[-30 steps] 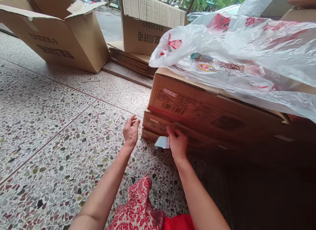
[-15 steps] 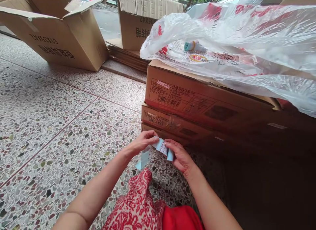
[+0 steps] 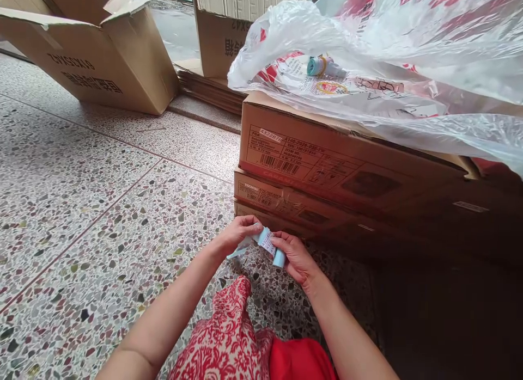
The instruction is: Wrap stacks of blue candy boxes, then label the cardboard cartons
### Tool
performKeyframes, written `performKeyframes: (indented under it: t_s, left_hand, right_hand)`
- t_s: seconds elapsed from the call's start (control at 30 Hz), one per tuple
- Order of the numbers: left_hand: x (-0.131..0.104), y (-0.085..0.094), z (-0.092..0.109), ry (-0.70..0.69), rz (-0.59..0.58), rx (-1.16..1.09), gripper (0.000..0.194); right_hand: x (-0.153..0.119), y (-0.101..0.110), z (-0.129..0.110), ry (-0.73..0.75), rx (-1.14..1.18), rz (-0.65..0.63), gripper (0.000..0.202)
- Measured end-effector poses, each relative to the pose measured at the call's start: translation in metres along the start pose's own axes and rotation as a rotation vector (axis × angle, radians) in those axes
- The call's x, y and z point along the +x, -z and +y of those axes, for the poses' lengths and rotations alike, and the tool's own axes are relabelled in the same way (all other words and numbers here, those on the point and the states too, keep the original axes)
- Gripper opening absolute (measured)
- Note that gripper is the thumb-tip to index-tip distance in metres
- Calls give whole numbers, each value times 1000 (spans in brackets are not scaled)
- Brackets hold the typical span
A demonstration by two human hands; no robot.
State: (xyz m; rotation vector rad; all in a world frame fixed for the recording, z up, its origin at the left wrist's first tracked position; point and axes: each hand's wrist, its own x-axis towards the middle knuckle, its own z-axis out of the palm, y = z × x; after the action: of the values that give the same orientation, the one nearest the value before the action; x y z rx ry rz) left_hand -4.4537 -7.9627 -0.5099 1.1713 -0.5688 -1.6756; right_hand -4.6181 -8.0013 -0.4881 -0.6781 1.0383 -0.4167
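Between both hands is a light blue label roll [image 3: 279, 258] with white stickers numbered 43228.. on its strip. My left hand [image 3: 242, 231] pinches the strip's left part, and a loose blue tail hangs beneath it. My right hand [image 3: 297, 256] grips the roll end, thumb on top. Just beyond the hands stands a stack of brown cartons; the top carton [image 3: 327, 151] bears a printed label with a white sticker [image 3: 270, 135] reading 4322876 or similar, its last digit unclear. The carton below [image 3: 261, 189] carries a similar label and a small sticker.
Clear plastic bags [image 3: 392, 53] cover the top carton, with another blue roll [image 3: 320, 66] held by a band on them. Open boxes [image 3: 98, 64] stand at the back left beside flattened cardboard [image 3: 210, 94]. Patterned red cloth [image 3: 229, 336] lies below the hands.
The blue tail under my left hand has swung up and folded closer. The roll is tilted slightly differently in my right hand. The view has shifted a little, and the plastic bags look larger.
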Motion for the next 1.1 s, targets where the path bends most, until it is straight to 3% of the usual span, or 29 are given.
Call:
performKeyframes:
  t_s: [0.27, 0.5, 0.67, 0.9, 1.0, 1.1]
  left_hand:
    - [7, -2, -2, 62, 44, -132, 21]
    - [8, -5, -21, 140, 74, -73, 19]
    - [7, 0, -22, 93, 112, -22, 22]
    - [4, -6, -24, 144, 99, 7, 22]
    - [0, -8, -24, 45, 158, 107, 23]
    - [-11, -8, -21, -239, 409, 387, 24]
  right_hand:
    - [5, -2, 6, 34, 23, -18, 31]
    - [8, -3, 13, 52, 45, -2, 29]
    - [7, -2, 18, 59, 55, 12, 30]
    - [7, -5, 25, 63, 65, 30, 33]
    - [8, -4, 28, 78, 74, 64, 35]
    - [8, -3, 31, 98, 45, 89, 35]
